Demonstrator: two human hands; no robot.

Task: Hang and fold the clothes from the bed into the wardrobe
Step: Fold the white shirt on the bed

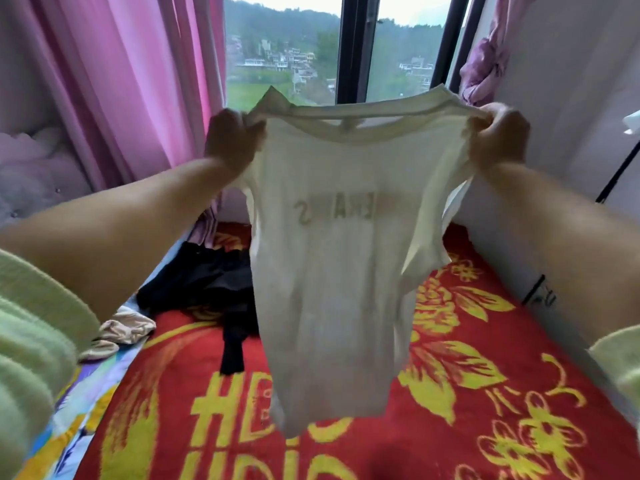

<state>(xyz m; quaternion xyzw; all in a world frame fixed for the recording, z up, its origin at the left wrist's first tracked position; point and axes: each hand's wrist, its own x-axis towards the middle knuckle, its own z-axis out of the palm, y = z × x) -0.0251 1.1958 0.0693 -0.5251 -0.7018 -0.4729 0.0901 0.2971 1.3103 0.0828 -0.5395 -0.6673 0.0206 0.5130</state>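
Sleeves (pixel 31 327) frame the view; left hand (pixel 230 140) and right hand (pixel 498 136) pinch the shirt (pixel 329 271) by its shoulders above the bed (pixel 485 375). Risk: uneven grip, crooked fold.

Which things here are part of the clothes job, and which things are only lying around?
Part of the job:
- white T-shirt, held up by left hand and right hand
- black garment on the bed
- beige garment on the bed

Just there:
- red blanket
- pink curtain
- window
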